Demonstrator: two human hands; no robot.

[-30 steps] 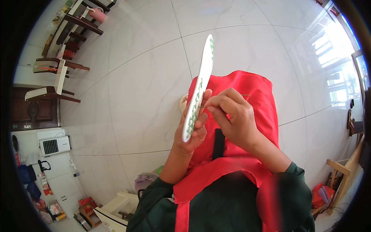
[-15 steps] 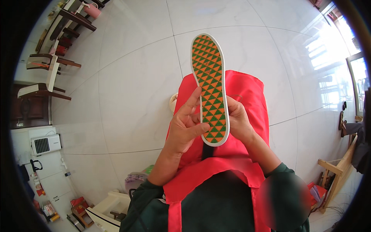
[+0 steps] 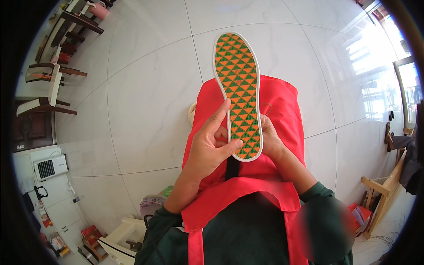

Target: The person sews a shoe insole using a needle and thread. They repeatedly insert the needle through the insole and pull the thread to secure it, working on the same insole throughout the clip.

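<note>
A shoe insole (image 3: 237, 88) with an orange and green triangle pattern and a white rim is held flat, pattern up, over my red apron (image 3: 282, 115). My left hand (image 3: 211, 148) grips its heel end from the left, thumb on the patterned face. My right hand (image 3: 269, 140) holds the same end from the right and is mostly hidden behind the insole. The toe end points away from me over the white tiled floor (image 3: 145, 101).
Dark wooden chairs (image 3: 44, 88) stand at the far left. A white appliance (image 3: 46, 167) and small clutter sit at lower left. A wooden frame (image 3: 384, 190) stands at right beside a bright window (image 3: 408, 92).
The insole was edge-on a second ago; it has been turned face up and now lies flatter and straighter, with both hands still at its heel end.
</note>
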